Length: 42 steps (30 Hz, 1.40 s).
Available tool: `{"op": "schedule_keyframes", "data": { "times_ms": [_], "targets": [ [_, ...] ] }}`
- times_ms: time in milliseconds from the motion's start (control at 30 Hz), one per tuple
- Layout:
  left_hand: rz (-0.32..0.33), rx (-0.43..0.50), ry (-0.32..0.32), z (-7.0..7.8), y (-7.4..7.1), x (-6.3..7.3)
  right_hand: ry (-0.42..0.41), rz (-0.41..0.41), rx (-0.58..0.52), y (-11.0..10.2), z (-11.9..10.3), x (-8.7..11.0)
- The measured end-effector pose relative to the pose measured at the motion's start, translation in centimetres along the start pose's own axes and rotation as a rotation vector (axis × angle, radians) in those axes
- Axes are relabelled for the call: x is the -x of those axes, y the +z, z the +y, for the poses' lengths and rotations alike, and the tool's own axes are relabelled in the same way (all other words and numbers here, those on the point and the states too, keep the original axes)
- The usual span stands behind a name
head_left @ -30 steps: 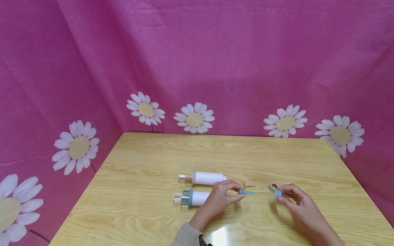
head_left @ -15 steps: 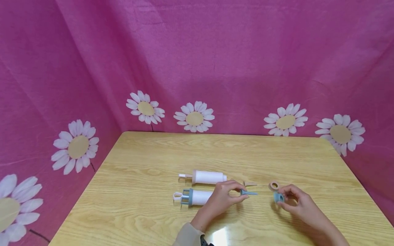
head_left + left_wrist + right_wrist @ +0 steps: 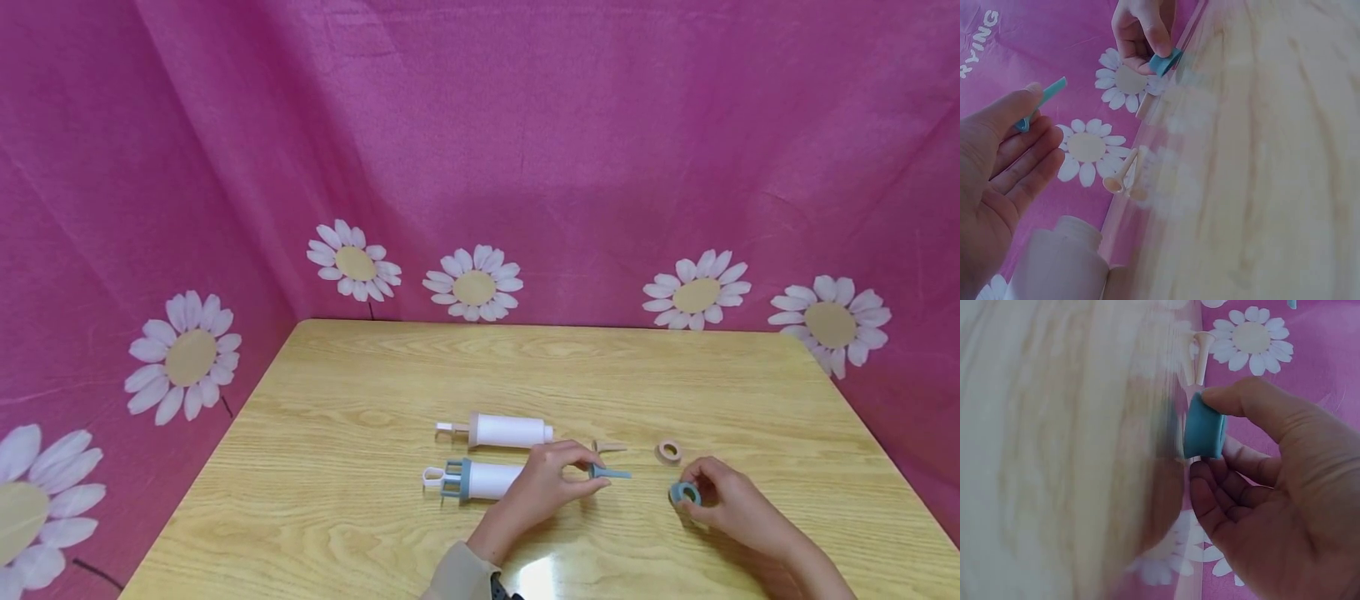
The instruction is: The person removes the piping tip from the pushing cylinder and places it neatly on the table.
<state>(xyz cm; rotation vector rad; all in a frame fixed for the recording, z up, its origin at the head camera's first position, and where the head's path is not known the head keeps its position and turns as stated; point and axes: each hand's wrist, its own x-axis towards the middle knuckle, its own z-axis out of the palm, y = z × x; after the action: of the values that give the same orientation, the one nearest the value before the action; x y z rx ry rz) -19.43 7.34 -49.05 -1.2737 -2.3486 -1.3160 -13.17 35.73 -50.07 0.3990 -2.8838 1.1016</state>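
Observation:
Between thumb and fingers my left hand (image 3: 543,486) pinches a blue-green tapered nozzle (image 3: 613,473), its thin end pointing right. In the left wrist view the nozzle (image 3: 1047,97) is held above the table. My right hand (image 3: 738,508) grips a blue-green ring (image 3: 686,494) at the table surface; the right wrist view shows the ring (image 3: 1204,428) under the thumb. Behind the left hand lies a white barrel with a blue-green plunger end (image 3: 468,481), its front part hidden by that hand. Farther back is a second white barrel with a beige end (image 3: 510,432).
A beige nozzle (image 3: 609,447) lies just behind the held one, and a beige ring (image 3: 669,452) lies behind the right hand. All rest on a wooden table (image 3: 360,500). A pink cloth with daisies (image 3: 525,167) hangs along the back and left.
My right hand has turned the blue-green ring so its hole shows, lowered it toward me and away from the beige ring. My left hand has shifted slightly right with the nozzle.

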Motion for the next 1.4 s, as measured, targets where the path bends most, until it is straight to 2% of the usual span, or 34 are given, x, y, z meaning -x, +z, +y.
{"op": "schedule_keyframes", "data": {
  "times_ms": [167, 333, 500, 667, 767, 900, 1167, 1400],
  "targets": [
    [-0.026, -0.028, 0.021, 0.1, 0.1, -0.2, -0.039, -0.023, 0.019, 0.0, 0.1, 0.0],
    [-0.101, -0.088, 0.001, 0.5, 0.1, -0.4, -0.078, -0.016, 0.018, 0.2, 0.3, 0.0],
    [-0.191, -0.209, -0.027, 1.0, 0.3, -0.9, -0.042, -0.048, 0.010, 0.1, 0.3, 0.1],
    [-0.273, -0.231, -0.086, 1.3, 0.8, -1.5, -0.003, -0.083, -0.010, 0.0, 0.2, 0.1],
    [-0.298, -0.226, -0.111, 1.5, 1.1, -1.7, -0.028, -0.072, -0.004, 0.1, 0.3, 0.1],
    [-0.332, -0.248, -0.110, 1.5, 1.4, -1.9, -0.071, -0.046, 0.009, 0.2, 0.5, 0.1],
    [-0.394, -0.330, -0.150, 1.2, 2.0, -2.0, -0.062, -0.064, -0.007, 0.2, 0.4, 0.0],
    [-0.430, -0.434, -0.171, 1.6, 2.0, -2.0, -0.077, -0.060, -0.012, 0.1, 0.4, 0.1]
  ]
}}
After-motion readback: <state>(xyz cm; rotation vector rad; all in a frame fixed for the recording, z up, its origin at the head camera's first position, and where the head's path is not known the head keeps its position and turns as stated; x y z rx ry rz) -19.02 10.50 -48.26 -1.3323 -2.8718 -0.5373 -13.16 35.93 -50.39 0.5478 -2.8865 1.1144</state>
